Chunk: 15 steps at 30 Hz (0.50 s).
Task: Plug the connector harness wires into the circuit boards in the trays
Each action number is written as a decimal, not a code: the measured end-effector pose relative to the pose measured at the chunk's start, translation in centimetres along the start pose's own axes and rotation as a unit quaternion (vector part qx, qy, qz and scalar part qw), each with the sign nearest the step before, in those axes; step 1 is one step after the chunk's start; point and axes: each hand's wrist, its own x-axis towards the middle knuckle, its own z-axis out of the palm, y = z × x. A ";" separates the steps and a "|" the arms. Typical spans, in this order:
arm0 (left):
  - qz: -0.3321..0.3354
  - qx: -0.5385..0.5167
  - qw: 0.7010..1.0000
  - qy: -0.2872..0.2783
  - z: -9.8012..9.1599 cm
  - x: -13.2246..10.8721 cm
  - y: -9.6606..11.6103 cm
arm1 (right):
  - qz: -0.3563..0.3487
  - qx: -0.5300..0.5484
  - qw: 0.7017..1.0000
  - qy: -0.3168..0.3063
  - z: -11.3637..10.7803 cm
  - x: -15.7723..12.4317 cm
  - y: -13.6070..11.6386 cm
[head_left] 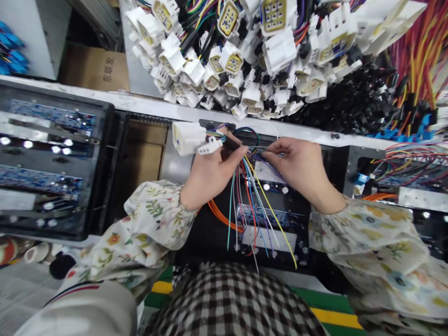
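My left hand point(212, 172) is closed around a wire harness, thumb pressed on its dark sleeve. A large white connector point(188, 138) and a smaller white plug point(210, 146) stick out to the left of that hand. On its other side the loose coloured wires point(257, 196) fan downward, yellow, white, blue, red and green among them. My right hand point(296, 163) pinches close by, thumb and forefinger together at a thin purple wire. Below both hands lies a black housing point(213, 238) with blue circuit boards point(269, 214) inside. Orange wires point(222, 215) curve out beneath my left hand.
A big heap of white connectors point(245, 56) lies on the shelf beyond the pale rail point(150, 103). Another black housing point(63, 163) stands at left, and one with wires point(416, 177) at right. Red and yellow wire bundles point(420, 70) fill the upper right. A cardboard box point(94, 67) sits behind.
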 end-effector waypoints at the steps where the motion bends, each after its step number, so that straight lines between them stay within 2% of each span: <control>1: 0.017 0.016 1.000 0.009 0.1 -0.1 -0.4 | -0.009 0.002 1.000 -0.004 -0.5 -0.2 -0.2; 4: 0.050 0.050 0.997 0.029 0.4 0.1 -1.2 | -0.076 -0.014 0.996 -0.049 -1.9 -1.2 -0.9; 6: 0.042 0.038 0.997 0.049 0.4 0.4 -1.2 | -0.095 -0.017 0.993 -0.073 -2.1 -1.6 -1.1; 9: 0.013 -0.007 0.998 0.062 0.3 0.6 -0.7 | -0.047 0.045 0.998 -0.016 -1.1 -1.5 -1.1; 11: 0.006 -0.001 0.998 0.056 0.3 0.4 -0.5 | -0.026 0.080 0.996 0.017 0.1 -1.0 -0.8; 15: 0.018 0.063 0.997 0.039 0.3 -0.2 -1.3 | -0.012 0.076 0.997 0.019 1.8 -0.1 -0.1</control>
